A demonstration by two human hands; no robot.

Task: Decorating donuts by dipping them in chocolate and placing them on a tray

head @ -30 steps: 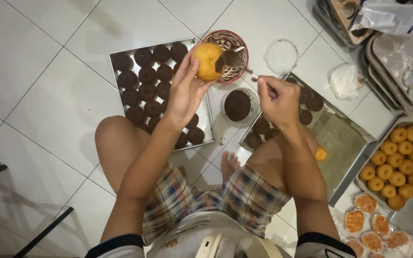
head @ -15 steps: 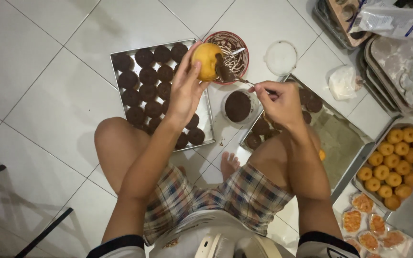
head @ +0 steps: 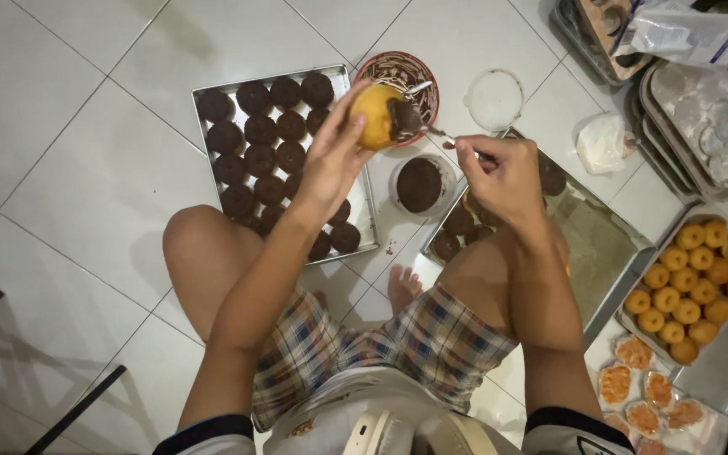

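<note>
The left hand (head: 330, 164) holds a yellow cake (head: 375, 115); the right hand (head: 499, 173) pinches a spoon (head: 419, 125) (chocolate on it) against it.

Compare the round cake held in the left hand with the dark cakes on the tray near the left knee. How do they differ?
The held cake is orange-yellow with chocolate on one side only; the tray cakes are dark brown all over. The held cake is up in the left hand, meeting the spoon from the right hand; the tray cakes lie in rows. Both are round and similar in size.
</note>
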